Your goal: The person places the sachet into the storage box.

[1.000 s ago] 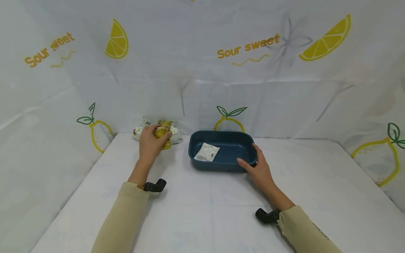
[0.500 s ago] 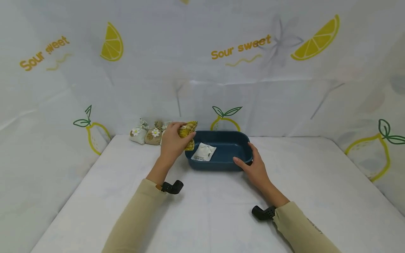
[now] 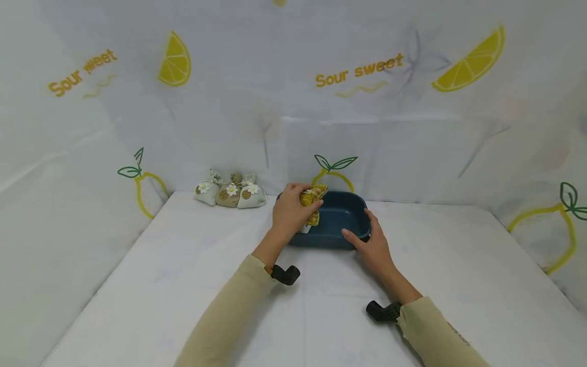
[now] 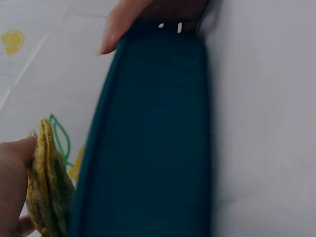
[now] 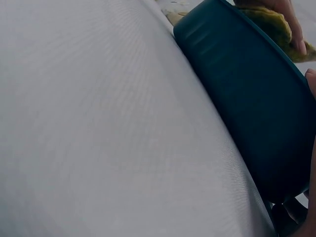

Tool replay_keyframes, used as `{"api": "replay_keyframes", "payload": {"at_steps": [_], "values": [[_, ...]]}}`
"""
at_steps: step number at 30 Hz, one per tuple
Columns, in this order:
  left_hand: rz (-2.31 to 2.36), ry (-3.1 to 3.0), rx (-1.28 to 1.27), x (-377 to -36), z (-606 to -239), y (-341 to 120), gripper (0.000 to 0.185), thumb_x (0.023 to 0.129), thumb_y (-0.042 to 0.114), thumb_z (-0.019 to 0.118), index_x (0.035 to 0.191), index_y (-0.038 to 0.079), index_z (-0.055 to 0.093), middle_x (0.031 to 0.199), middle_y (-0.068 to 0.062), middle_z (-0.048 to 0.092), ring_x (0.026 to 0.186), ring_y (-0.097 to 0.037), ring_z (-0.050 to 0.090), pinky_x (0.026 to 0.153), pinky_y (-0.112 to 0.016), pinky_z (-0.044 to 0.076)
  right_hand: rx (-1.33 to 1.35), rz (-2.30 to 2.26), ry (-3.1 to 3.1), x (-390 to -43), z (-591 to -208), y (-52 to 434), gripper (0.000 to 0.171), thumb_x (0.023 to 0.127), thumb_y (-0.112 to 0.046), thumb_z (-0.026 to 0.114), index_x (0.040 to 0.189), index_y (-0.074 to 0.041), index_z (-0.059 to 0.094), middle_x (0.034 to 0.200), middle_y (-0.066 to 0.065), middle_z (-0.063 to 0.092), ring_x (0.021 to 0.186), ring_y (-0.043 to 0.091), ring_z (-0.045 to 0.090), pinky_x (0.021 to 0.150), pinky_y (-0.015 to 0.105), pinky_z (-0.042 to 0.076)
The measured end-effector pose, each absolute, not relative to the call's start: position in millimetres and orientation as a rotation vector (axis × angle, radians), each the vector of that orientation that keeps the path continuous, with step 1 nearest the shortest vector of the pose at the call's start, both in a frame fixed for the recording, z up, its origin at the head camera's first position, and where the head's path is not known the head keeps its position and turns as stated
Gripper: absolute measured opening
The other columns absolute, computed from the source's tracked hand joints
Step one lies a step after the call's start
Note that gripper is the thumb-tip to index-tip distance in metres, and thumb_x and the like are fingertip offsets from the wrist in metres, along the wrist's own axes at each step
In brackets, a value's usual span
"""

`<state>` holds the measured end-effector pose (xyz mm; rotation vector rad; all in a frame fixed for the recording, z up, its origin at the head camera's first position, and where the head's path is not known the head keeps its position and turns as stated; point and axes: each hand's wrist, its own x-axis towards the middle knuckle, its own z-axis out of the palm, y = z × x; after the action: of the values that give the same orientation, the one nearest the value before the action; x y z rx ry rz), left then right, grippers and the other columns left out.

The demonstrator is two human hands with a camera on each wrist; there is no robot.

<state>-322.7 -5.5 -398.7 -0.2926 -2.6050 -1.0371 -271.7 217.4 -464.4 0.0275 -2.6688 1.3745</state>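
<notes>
Sachet [image 3: 313,200], yellow and crumpled, is pinched in the left hand [image 3: 289,211] and hangs over the near-left end of the tray [image 3: 353,224]. The right hand [image 3: 372,244] rests with relaxed fingers against the tray's near-right rim, steadying it on the tabletop [image 3: 293,306]. The left grip sits high on the sachet, so a loose pinch could drop it onto the rim and let it tumble outside; a nudge from the right hand could also slide the tray. The sachet's long axis seems roughly upright, tied neck up, though the wrist views blur it. Beyond, three sachets [image 3: 231,192] stand together by the backdrop.
</notes>
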Motion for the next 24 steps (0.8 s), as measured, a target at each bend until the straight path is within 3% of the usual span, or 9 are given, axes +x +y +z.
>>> {"api": "replay_keyframes", "payload": {"at_steps": [10,24], "values": [[-1.077,-2.731,-0.302,-320,-422,29,0.051,0.088,0.042,0.078,0.131,0.016,0.067,0.134,-0.007,0.061,0.115,-0.027,0.065,0.099,-0.044,0.055,0.001,1.395,-2.667,-259,-475,220,0.095,0.095,-0.052,0.064,0.164,-0.017,0.009,0.170,0.017,0.013,0.157,0.040,0.015,0.122,0.063,0.022],[-1.010,-2.833,-0.245,-341,-410,39,0.047,0.089,0.040,0.078,0.128,0.016,0.067,0.135,-0.008,0.060,0.118,-0.027,0.064,0.100,-0.043,0.054,0.033,1.361,-2.646,-271,-464,218,0.094,0.095,-0.052,0.064,0.164,-0.017,0.010,0.170,0.016,0.014,0.157,0.038,0.016,0.124,0.060,0.022]]}}
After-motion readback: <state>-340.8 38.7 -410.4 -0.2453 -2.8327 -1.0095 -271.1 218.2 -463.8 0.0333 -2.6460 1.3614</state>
